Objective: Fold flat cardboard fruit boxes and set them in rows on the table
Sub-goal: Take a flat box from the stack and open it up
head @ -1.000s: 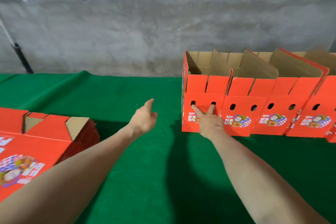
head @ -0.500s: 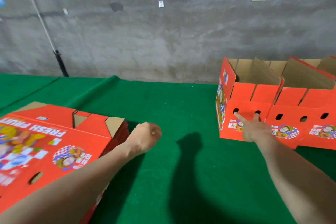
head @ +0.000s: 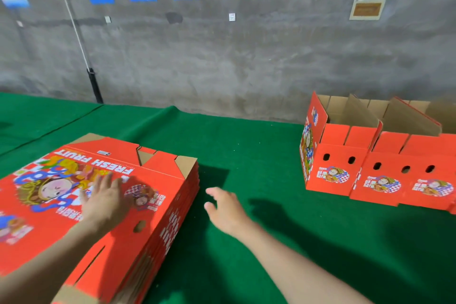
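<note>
Left hand (head: 104,201) lying flat, fingers straight, on top of the stack of flat boxes (head: 158,207) at the table's (head: 246,155) left. Right hand (head: 225,208) hovering relaxed, holding nothing, just right of the stack. Boxes showing red cartoon print, "FRESH FRUIT". Folded boxes (head: 345,155) standing in a row far right.

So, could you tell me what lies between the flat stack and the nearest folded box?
In the head view, just green cloth, with the right hand over it, separates the stack from the folded box.
</note>
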